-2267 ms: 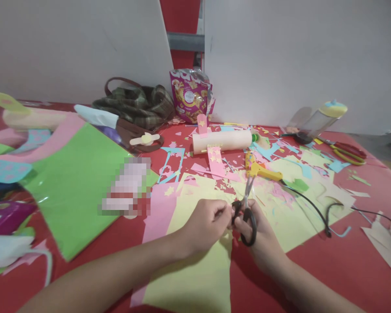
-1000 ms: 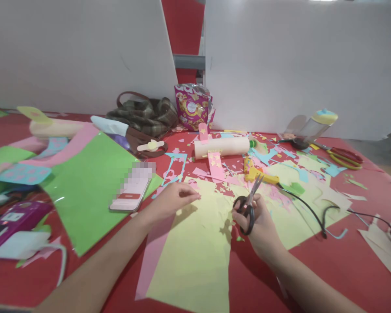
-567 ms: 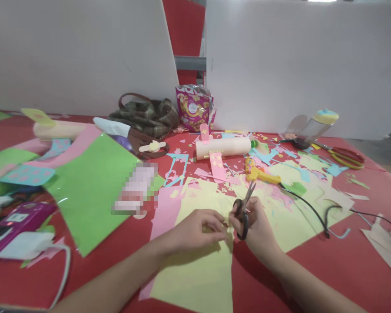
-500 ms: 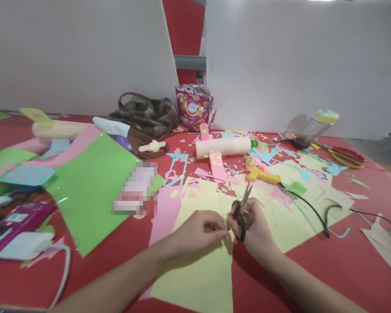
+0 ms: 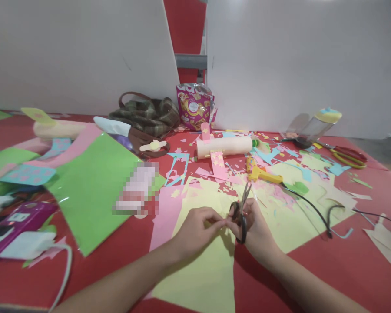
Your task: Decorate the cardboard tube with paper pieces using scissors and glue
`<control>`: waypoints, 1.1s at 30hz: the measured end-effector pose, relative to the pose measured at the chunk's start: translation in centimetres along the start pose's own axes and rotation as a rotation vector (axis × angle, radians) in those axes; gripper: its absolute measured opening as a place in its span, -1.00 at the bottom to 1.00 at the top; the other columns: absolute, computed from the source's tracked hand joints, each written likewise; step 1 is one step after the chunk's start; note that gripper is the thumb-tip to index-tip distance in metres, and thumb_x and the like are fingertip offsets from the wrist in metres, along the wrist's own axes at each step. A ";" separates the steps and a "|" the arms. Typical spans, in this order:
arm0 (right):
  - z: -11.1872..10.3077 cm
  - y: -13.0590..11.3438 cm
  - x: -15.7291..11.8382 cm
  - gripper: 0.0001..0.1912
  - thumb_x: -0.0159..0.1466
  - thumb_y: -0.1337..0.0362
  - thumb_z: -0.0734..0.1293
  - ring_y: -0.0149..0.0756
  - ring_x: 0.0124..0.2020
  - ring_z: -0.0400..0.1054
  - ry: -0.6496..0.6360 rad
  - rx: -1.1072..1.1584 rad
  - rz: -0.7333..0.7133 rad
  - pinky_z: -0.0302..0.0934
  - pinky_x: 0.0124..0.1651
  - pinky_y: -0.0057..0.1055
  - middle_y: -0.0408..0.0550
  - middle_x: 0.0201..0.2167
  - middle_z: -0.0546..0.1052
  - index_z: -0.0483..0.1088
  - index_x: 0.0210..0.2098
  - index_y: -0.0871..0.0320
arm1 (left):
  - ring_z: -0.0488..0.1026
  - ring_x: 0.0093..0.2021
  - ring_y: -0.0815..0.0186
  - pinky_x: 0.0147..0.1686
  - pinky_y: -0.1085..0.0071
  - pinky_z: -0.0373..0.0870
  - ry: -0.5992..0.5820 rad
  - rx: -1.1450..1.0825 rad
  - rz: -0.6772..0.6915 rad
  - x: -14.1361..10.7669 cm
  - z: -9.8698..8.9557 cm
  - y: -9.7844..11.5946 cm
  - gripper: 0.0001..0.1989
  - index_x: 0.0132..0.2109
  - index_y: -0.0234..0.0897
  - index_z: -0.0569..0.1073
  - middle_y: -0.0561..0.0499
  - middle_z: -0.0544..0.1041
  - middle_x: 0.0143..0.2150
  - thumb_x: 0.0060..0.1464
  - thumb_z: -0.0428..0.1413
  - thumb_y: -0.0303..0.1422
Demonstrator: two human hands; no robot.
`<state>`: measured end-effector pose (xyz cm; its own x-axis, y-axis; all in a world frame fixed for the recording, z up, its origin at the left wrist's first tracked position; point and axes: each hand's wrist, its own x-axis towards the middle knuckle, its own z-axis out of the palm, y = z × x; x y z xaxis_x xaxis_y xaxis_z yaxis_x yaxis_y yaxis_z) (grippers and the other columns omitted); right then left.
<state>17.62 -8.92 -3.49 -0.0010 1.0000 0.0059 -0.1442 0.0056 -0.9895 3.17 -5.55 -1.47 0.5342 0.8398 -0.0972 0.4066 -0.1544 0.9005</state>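
Note:
Black-handled scissors [image 5: 242, 214] stay in my right hand [image 5: 256, 228], their blades pointing up and away from me. The fingertips of my left hand [image 5: 200, 228] are pinched together and meet those of my right. Whatever small piece may lie between the fingertips is too small to make out. Both hands are above a pale yellow sheet of paper [image 5: 195, 278], which overlaps a pink sheet [image 5: 163, 217]. Beyond the hands lies a white tube [image 5: 230, 147] with pink star-patterned strips attached.
A yellow glue gun [image 5: 263, 174] with a black cord lies beyond my right hand among paper scraps. At left are a green sheet [image 5: 87, 195] and a purple box [image 5: 22, 221]. A snack bag [image 5: 195, 106], a plaid bag [image 5: 146, 115] and a clear bottle [image 5: 321, 126] stand along the back.
The fingertips of my left hand have moved slightly up and closed against those of my right hand. The scissors stay in my right hand, nearly unmoved.

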 end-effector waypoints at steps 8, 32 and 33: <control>-0.1 0.2 0.1 -0.69 0.03 0.44 0.30 -0.49 -0.53 0.23 -0.004 -0.001 0.031 0.10 -0.53 -0.52 -0.24 -0.42 0.29 0.02 -0.44 0.06 | 0.28 -0.47 0.41 -0.45 0.51 0.19 0.003 0.101 0.070 0.3 -0.5 -0.5 -0.66 -0.49 -0.35 0.38 0.01 0.38 -0.51 0.09 -0.17 -0.30; -1.4 -0.1 0.2 -0.71 -0.04 0.50 0.22 -0.40 -0.51 0.17 -0.134 -0.699 -0.066 0.12 -0.43 -0.43 -0.20 -0.52 0.31 0.04 -0.41 0.09 | 0.38 -0.47 0.38 -0.44 0.50 0.24 0.305 0.141 -0.020 2.6 -5.8 -2.9 -0.87 -0.32 -0.25 0.29 0.12 0.41 -0.53 -0.11 -0.03 -0.38; -1.4 -0.2 0.2 -0.71 -0.04 0.50 0.22 -0.39 -0.50 0.17 -0.138 -0.716 -0.066 0.12 -0.41 -0.43 -0.19 -0.50 0.31 0.04 -0.41 0.09 | 0.40 -0.45 0.37 -0.43 0.49 0.26 0.297 0.119 -0.028 2.6 -5.7 -2.9 -0.82 -0.27 -0.24 0.30 0.11 0.44 -0.52 -0.11 -0.03 -0.37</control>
<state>19.02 -8.73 -3.50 -0.1463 0.9884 0.0402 0.5342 0.1131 -0.8378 -0.88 0.03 -1.88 0.2891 0.9570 0.0219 0.5111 -0.1737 0.8418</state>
